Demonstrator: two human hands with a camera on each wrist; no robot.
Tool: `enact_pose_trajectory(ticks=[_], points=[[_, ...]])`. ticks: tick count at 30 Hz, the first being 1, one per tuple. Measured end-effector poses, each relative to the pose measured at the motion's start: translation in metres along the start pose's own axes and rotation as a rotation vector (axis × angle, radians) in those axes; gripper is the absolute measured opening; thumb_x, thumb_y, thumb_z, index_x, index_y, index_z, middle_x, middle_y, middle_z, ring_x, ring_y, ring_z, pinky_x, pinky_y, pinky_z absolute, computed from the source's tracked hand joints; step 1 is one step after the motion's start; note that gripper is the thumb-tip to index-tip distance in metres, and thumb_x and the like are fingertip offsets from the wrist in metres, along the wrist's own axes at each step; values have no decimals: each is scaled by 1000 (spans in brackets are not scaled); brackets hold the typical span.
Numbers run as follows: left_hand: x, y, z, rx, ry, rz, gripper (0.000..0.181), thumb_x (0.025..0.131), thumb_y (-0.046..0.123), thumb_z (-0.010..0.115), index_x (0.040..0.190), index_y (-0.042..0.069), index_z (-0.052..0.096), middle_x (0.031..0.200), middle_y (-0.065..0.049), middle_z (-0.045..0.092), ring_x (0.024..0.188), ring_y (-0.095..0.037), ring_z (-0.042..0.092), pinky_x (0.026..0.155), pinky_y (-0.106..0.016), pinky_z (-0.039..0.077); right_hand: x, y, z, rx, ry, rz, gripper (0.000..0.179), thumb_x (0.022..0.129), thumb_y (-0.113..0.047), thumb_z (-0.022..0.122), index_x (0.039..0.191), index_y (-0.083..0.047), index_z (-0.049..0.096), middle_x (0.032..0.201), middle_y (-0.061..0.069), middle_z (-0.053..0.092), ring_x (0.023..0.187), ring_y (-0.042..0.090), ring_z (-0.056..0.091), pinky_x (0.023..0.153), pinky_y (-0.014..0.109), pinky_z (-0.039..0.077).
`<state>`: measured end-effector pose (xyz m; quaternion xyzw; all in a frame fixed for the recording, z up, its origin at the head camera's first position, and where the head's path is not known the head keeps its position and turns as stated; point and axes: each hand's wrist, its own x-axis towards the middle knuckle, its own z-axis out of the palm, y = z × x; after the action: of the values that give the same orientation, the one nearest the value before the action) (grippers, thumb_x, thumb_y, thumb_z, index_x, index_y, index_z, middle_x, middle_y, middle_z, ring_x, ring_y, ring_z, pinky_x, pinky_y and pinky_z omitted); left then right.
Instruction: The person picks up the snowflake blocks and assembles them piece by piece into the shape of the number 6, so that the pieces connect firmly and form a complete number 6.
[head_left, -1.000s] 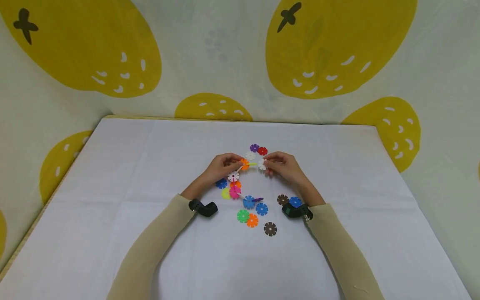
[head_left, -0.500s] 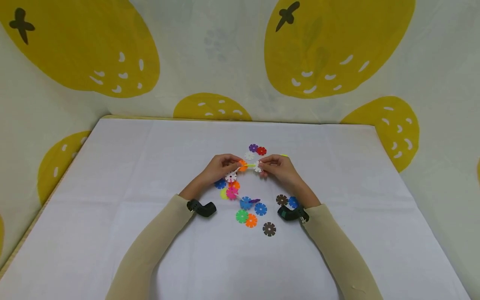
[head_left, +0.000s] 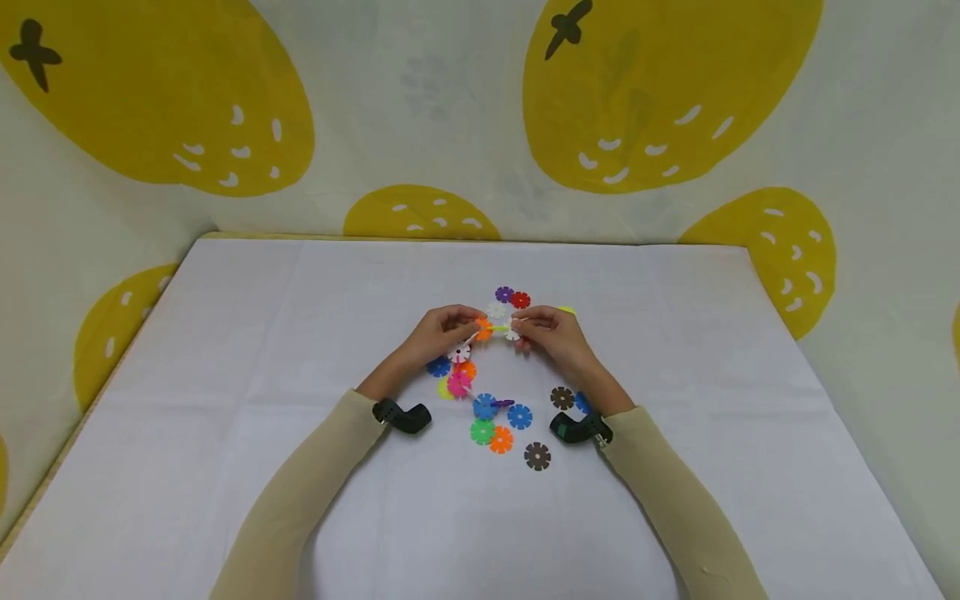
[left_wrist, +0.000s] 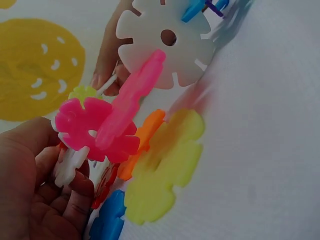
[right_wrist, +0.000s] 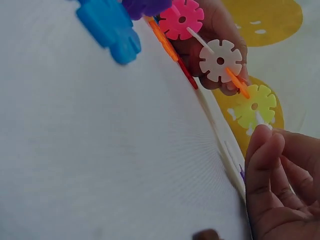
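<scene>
My left hand (head_left: 447,331) pinches the orange disc (head_left: 483,330) of a chain of slotted plastic snowflake discs. The chain curves down through a white disc (head_left: 459,352) and a pink disc (head_left: 459,384) to a blue disc (head_left: 484,406) and a purple one (head_left: 503,403). My right hand (head_left: 552,328) pinches another white disc (right_wrist: 260,119), mostly hidden by the fingertips. It meets the edge of the chain's yellow disc (right_wrist: 256,102); how deep the slots sit cannot be told. Seen from the left wrist, pink discs (left_wrist: 95,125) hang beside my left fingers.
Loose discs lie on the white-covered table (head_left: 660,500): purple (head_left: 504,294) and red (head_left: 521,300) beyond the hands, green (head_left: 482,432), orange (head_left: 501,440) and brown (head_left: 537,457) nearer. Another brown disc (head_left: 562,398) lies by the right wrist. A patterned cloth stands behind.
My right hand has moved left, bringing its white disc from apart to the yellow disc's edge. A loose yellow disc now shows behind that hand. The left hand has barely moved.
</scene>
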<state>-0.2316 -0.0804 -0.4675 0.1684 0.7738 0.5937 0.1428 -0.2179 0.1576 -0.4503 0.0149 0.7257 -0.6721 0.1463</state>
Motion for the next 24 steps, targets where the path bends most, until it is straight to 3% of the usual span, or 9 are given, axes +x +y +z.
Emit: enact_pose_trajectory(ticks=[4, 8, 18, 24], points=[[-1, 0, -1, 6, -22, 35, 32, 100, 17, 55, 129, 2, 60, 119, -14, 64, 93, -19, 55, 83, -20, 48, -1, -2, 0, 23, -19, 6, 32, 93, -16, 67, 122, -4, 60, 105, 10, 66, 79, 17, 66, 77, 23, 55], [-2, 0, -1, 7, -13, 22, 31, 101, 21, 54, 123, 1, 62, 113, -13, 65, 93, -19, 55, 84, -21, 48, -3, -2, -1, 19, -53, -4, 32, 95, -15, 66, 124, -4, 61, 110, 12, 60, 88, 18, 67, 83, 23, 54], [-2, 2, 0, -11, -57, 20, 27, 100, 21, 57, 117, 1, 66, 80, -3, 58, 61, -14, 47, 55, -21, 42, -2, -2, 4, -16, -109, -78, 23, 92, -6, 67, 112, 4, 63, 101, 9, 67, 84, 16, 67, 80, 24, 55], [0, 2, 0, 69, -82, 53, 26, 98, 17, 61, 116, 0, 68, 94, -7, 68, 71, -14, 53, 65, -20, 46, -3, -2, 5, -99, -157, -104, 26, 91, -11, 69, 114, 2, 66, 102, 10, 69, 85, 18, 68, 80, 24, 55]])
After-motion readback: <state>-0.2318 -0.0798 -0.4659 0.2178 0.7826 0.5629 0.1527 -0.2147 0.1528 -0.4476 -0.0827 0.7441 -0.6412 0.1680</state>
